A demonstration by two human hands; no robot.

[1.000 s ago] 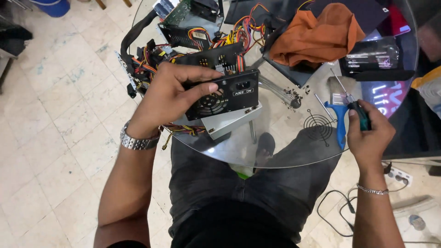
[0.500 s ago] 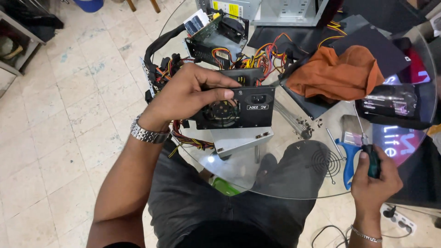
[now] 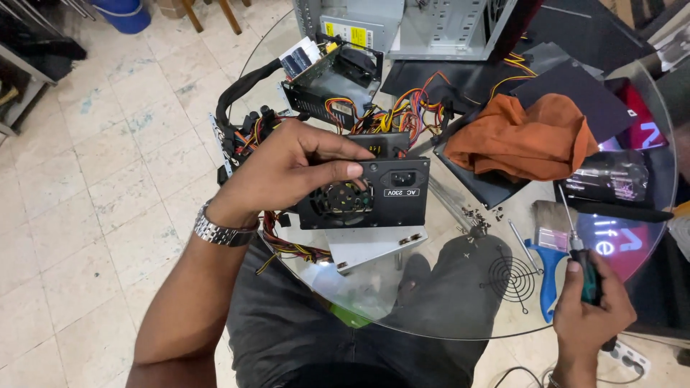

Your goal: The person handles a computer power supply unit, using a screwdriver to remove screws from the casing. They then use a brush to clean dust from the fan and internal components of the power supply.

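Left hand (image 3: 287, 169) is clamped on the black power supply (image 3: 366, 194), held upright on the glass table (image 3: 374, 294). Right hand (image 3: 593, 316) is wrapped around a screwdriver (image 3: 583, 262), tip up. Looks like mid-teardown, probably screws next: tip must meet the casing.

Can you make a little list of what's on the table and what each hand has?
Left hand: grips black power supply
Right hand: holds screwdriver, tip up
Table: round glass
Near right hand: blue brush, fan grille, loose screws
Farther back: orange cloth, coloured wires, grey computer case
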